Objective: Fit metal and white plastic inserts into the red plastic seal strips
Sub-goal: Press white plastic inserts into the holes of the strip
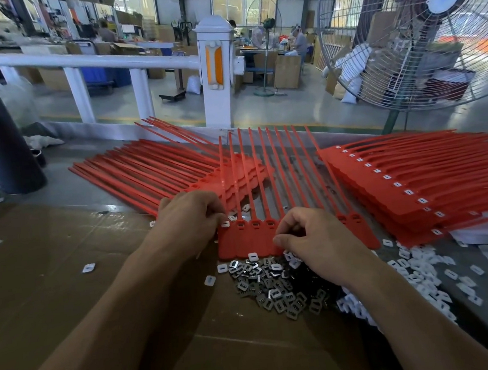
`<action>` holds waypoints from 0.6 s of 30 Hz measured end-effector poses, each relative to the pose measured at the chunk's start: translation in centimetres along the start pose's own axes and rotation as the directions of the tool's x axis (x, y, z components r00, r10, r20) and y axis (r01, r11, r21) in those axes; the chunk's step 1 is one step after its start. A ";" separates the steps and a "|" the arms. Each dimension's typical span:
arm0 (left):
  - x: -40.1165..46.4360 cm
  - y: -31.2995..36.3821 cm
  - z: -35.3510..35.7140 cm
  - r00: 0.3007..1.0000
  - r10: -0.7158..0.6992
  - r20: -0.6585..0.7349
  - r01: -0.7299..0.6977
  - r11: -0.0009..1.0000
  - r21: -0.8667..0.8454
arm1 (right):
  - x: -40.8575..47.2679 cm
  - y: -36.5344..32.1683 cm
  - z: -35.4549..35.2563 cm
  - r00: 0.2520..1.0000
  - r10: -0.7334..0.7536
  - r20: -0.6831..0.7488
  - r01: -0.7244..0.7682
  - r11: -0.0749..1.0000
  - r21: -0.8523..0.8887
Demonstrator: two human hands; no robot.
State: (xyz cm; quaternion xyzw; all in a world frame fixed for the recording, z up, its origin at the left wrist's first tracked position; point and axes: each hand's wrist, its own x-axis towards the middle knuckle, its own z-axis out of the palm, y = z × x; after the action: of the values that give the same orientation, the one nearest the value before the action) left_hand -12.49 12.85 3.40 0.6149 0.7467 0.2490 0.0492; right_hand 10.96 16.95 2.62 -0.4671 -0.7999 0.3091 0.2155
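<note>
Red seal strips [250, 240] lie between left hand [192, 218] and right hand [315, 237].

Factory floor: cartons [287, 71], industrial fan [418, 33], white railing [78, 62].

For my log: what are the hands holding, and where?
Left hand pinches a white insert at the strip head. Right hand has curled fingers; what they hold cannot be told.

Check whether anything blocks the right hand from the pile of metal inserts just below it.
Nothing visible does. The right hand hovers at the near edge of the red seal strip, directly above the metal inserts heaped on the cardboard. Only a few loose white inserts lie mixed in beside them.
</note>
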 end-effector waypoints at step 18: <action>0.1 0.1 0.7 0.992 -0.126 -0.008 0.126 0.992 -0.012 | 0.0 0.0 0.0 1.000 0.004 0.004 -0.004 1.000 -0.019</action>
State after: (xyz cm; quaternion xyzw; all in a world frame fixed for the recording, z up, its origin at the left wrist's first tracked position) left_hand -12.16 13.15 2.87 0.5653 0.7826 0.2523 0.0653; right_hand 10.94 16.90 2.65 -0.4702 -0.8021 0.3031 0.2089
